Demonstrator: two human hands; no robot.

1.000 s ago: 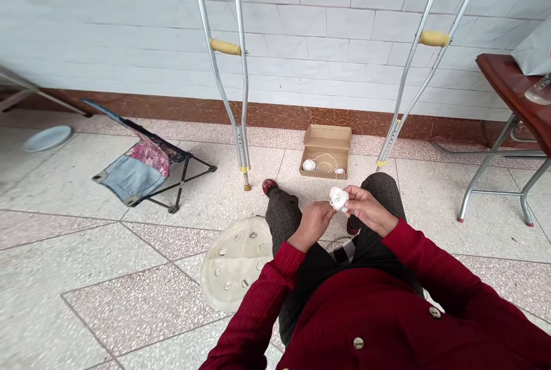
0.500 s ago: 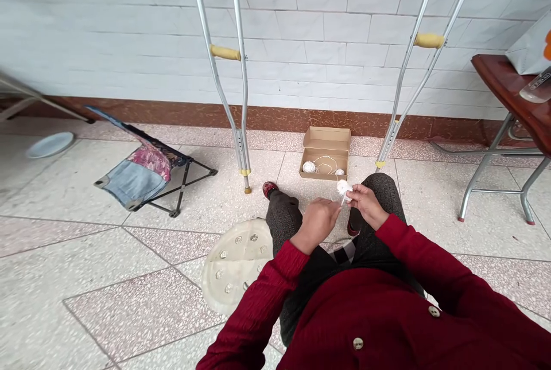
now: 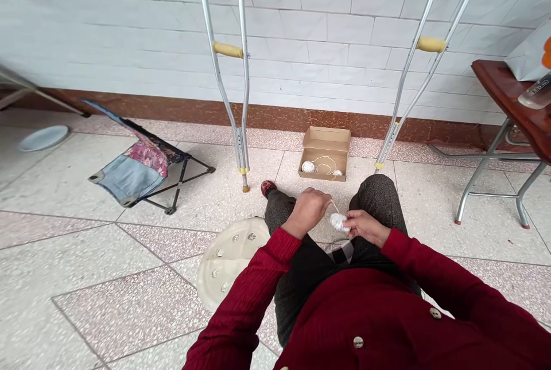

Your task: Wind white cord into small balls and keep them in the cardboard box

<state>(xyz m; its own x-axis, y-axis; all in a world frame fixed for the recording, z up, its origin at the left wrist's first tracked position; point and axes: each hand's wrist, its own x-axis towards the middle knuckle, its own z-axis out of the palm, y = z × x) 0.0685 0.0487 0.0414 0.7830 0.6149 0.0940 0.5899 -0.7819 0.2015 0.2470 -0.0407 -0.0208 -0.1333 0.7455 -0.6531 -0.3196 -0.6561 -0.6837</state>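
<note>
Between my knees, my right hand [image 3: 364, 226] pinches a small white crocheted or wound yarn piece [image 3: 340, 221] by its right side. My left hand [image 3: 310, 209] is closed up and to the left of it, with a short strand running from its fingers to the piece. Whether a thin hook is also in the left fingers I cannot make out. On the floor ahead lies an open cardboard box [image 3: 325, 137], holding a white yarn ball [image 3: 308, 167] on the left, a smaller white ball [image 3: 337, 173] on the right and loose loops of yarn.
Two metal crutches, a left one [image 3: 241, 123] and a right one [image 3: 398, 112], lean on the tiled wall. A folding fabric chair [image 3: 129, 178] stands left, and a round cream plastic stool [image 3: 210, 261] is beside my left leg. A red-brown table [image 3: 499, 86] bears a bag and bottle.
My left hand has risen and moved left, away from the yarn piece. My right hand has lowered the piece, which has turned. The strand between the hands now shows.
</note>
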